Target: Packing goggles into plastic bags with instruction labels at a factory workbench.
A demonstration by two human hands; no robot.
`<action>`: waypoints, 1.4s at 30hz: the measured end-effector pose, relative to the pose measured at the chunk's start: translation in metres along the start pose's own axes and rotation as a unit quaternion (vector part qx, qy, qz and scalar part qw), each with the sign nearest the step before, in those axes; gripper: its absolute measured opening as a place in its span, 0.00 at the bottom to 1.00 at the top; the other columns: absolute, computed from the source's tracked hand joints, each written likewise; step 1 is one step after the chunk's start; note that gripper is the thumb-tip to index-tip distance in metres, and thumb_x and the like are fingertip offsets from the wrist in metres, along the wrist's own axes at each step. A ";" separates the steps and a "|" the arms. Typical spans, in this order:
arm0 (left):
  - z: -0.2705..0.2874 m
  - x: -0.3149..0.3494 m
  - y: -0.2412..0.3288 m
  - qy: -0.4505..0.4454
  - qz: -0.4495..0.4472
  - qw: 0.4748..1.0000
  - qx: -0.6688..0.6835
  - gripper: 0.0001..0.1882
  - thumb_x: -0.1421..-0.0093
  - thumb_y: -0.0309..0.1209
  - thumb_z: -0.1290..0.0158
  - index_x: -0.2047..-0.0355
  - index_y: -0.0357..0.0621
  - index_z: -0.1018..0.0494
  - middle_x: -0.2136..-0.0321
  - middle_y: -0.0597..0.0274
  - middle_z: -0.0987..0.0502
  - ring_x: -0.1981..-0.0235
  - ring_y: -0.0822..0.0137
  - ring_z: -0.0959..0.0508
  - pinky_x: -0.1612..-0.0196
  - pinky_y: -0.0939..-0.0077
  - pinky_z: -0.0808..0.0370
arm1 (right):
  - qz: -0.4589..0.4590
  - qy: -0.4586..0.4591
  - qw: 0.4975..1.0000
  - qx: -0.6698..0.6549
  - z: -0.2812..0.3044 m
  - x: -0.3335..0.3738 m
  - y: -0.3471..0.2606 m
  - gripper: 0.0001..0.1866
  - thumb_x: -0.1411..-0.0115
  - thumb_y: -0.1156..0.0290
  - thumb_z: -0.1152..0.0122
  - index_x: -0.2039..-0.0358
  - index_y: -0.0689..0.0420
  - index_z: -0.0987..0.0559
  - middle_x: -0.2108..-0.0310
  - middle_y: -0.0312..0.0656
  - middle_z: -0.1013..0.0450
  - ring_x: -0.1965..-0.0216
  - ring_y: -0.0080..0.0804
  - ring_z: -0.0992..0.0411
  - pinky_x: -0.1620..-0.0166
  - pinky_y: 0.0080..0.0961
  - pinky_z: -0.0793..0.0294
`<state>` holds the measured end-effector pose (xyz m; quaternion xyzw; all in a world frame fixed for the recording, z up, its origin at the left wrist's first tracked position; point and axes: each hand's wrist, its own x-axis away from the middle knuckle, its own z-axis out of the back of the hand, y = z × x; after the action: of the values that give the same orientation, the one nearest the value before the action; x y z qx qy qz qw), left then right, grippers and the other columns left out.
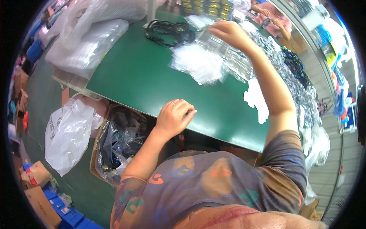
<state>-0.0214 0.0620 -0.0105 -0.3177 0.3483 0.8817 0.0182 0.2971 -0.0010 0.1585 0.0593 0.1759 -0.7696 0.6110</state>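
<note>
My left hand [174,118] rests at the near edge of the green table [129,84]. Its fingers are loosely bent, the thumb stands apart, and nothing shows in it. My right arm stretches to the far side of the table. There my right hand [230,34] hovers over clear plastic packaging [213,41], fingers extended to the left and holding nothing that I can see. Nearer to me lies a loose stack of white, clear-edged bags [198,63]. A coil of black cable [167,33] sits left of the packaging.
Large clear plastic bags [91,42] cover the far left corner. A heap of small silvery packets [274,57] runs along the right, beside white paper pieces [256,100]. Below the table edge stand an open carton [100,152] and a white sack [68,133]. Another person [276,19] sits opposite.
</note>
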 end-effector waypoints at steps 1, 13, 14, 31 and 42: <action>-0.003 -0.003 -0.002 0.004 -0.007 1.000 0.008 0.07 0.42 0.33 0.39 0.70 0.47 0.25 0.71 0.63 0.22 0.67 0.57 0.22 0.61 0.62 0.26 | 0.021 0.025 0.998 0.045 -0.037 -0.043 0.024 0.19 0.34 0.57 0.43 0.56 0.60 0.17 0.61 0.49 0.22 0.58 0.46 0.23 0.52 0.37 0.26; 0.003 -0.002 -0.019 0.026 -0.002 0.995 0.094 0.07 0.46 0.31 0.36 0.72 0.45 0.24 0.71 0.63 0.21 0.69 0.58 0.21 0.61 0.65 0.23 | -0.118 -0.016 0.970 0.212 -0.175 -0.229 0.031 0.20 0.41 0.49 0.44 0.61 0.50 0.14 0.58 0.45 0.18 0.56 0.45 0.20 0.53 0.45 0.23; 0.004 -0.002 -0.021 0.028 -0.007 0.995 0.097 0.07 0.46 0.31 0.36 0.72 0.45 0.24 0.71 0.63 0.21 0.69 0.58 0.21 0.61 0.65 0.24 | -0.122 -0.046 0.966 0.222 -0.169 -0.228 0.032 0.22 0.41 0.47 0.42 0.61 0.51 0.14 0.58 0.45 0.18 0.55 0.44 0.20 0.54 0.43 0.23; 0.004 0.002 -0.013 0.013 -0.015 0.995 0.093 0.07 0.42 0.33 0.39 0.72 0.46 0.25 0.71 0.63 0.22 0.69 0.58 0.22 0.60 0.65 0.24 | 0.154 0.317 0.934 -0.049 -0.050 -0.090 -0.042 0.13 0.50 0.74 0.35 0.61 0.55 0.17 0.63 0.43 0.22 0.64 0.39 0.22 0.60 0.35 0.23; 0.061 -0.023 0.029 0.211 0.007 0.940 0.267 0.21 0.32 0.33 0.45 0.43 0.35 0.31 0.48 0.54 0.25 0.47 0.65 0.26 0.43 0.70 0.30 | 0.137 0.121 0.895 -0.407 0.004 0.099 -0.124 0.14 0.47 0.79 0.30 0.59 0.54 0.16 0.43 0.45 0.29 0.45 0.38 0.28 0.47 0.31 0.23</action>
<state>-0.0439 0.0827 0.0540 -0.4773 0.5688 0.6694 0.0227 0.1540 -0.0697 0.1568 -0.0779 0.5365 -0.5261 0.6553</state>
